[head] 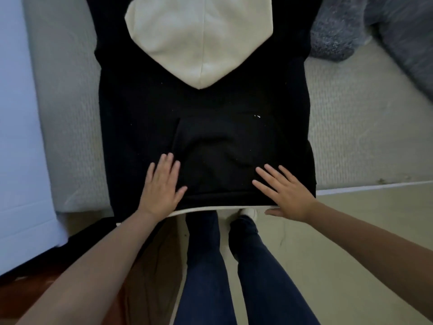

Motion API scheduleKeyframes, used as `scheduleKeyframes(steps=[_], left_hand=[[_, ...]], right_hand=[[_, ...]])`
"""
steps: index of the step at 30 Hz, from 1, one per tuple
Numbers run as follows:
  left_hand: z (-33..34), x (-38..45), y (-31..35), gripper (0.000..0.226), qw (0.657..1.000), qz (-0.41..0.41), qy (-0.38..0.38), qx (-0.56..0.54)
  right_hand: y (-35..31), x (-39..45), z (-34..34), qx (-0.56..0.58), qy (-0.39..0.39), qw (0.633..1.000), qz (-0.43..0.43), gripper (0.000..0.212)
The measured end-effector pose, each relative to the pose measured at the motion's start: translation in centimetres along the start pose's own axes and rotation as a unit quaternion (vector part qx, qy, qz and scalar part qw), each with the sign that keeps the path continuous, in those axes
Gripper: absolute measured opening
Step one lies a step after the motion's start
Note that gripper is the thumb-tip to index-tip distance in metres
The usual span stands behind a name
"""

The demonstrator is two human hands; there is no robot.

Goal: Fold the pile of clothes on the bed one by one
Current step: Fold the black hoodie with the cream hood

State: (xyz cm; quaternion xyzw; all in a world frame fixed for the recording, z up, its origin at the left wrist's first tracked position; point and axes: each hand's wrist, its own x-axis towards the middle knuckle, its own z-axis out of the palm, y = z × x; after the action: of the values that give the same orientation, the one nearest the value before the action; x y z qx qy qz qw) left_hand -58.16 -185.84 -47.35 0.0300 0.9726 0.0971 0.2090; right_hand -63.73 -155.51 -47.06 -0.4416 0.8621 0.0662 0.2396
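Smoothing the black hoodie (206, 127) flat on the bed (351, 127).
Left hand (161, 184) and right hand (284, 191) press its hem, fingers straight, gripping nothing; sweep outward evenly before folding.

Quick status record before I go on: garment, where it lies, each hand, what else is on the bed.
garment: black hoodie with cream hood, spread flat
location: on the bed, hem at the near edge
left hand: open, flat on the hoodie near the hem
right hand: open, fingers spread on the hoodie's hem
also on bed: grey fuzzy fabric, far right
fold: not yet begun
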Motion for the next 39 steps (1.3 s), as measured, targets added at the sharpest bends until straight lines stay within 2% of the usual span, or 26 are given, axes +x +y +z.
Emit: scheduleKeyframes(steps=[2,3,5,7,11,14,21,27,29,32,37,39], left_hand=[[0.2,-1.3,1.6,0.073,0.990,0.100,-0.043,0.094],[0.4,-1.8,2.4,0.079,0.983,0.123,-0.069,0.115],[1.6,-2.5,3.4,0.085,0.977,0.098,-0.136,0.130],[2.1,-2.8,4.1,0.081,0.971,0.038,-0.180,0.154],[2.9,-2.5,6.1,0.079,0.978,-0.044,-0.154,0.134],[3.5,-2.6,7.1,0.077,0.975,-0.084,-0.153,0.137],[4.4,-2.6,8.1,0.080,0.976,-0.112,-0.132,0.129],[4.9,-2.6,8.2,0.082,0.975,-0.120,-0.137,0.125],[4.7,-2.5,8.1,0.083,0.974,-0.120,-0.142,0.127],[4.3,-2.4,8.2,0.083,0.973,-0.118,-0.147,0.132],[4.0,-2.6,8.4,0.089,0.973,-0.128,-0.152,0.116],[3.9,-2.6,8.4,0.094,0.974,-0.127,-0.150,0.110]], right_hand=[[-0.2,-1.0,0.5,-0.013,-0.023,1.000,0.017,0.094],[-0.4,-1.4,0.9,-0.024,-0.015,0.999,0.025,0.092],[-0.8,-1.7,1.9,-0.045,0.024,0.998,0.036,0.084],[-1.3,-1.6,2.5,-0.078,0.030,0.996,0.034,0.082],[-1.6,-1.4,2.9,-0.169,0.008,0.985,0.027,0.077],[-0.8,-1.1,3.1,-0.170,0.027,0.984,0.033,0.076],[-1.0,-2.2,3.1,-0.193,0.030,0.981,0.013,0.085],[-0.3,-3.1,5.0,-0.270,0.024,0.962,-0.024,0.073],[0.3,-2.4,4.7,-0.262,0.006,0.965,-0.024,0.078],[0.6,-2.0,3.8,-0.223,0.001,0.974,-0.035,0.071],[0.0,-2.4,1.6,-0.101,-0.007,0.995,-0.007,0.066],[0.5,-3.1,1.2,-0.037,-0.054,0.998,-0.021,0.068]])
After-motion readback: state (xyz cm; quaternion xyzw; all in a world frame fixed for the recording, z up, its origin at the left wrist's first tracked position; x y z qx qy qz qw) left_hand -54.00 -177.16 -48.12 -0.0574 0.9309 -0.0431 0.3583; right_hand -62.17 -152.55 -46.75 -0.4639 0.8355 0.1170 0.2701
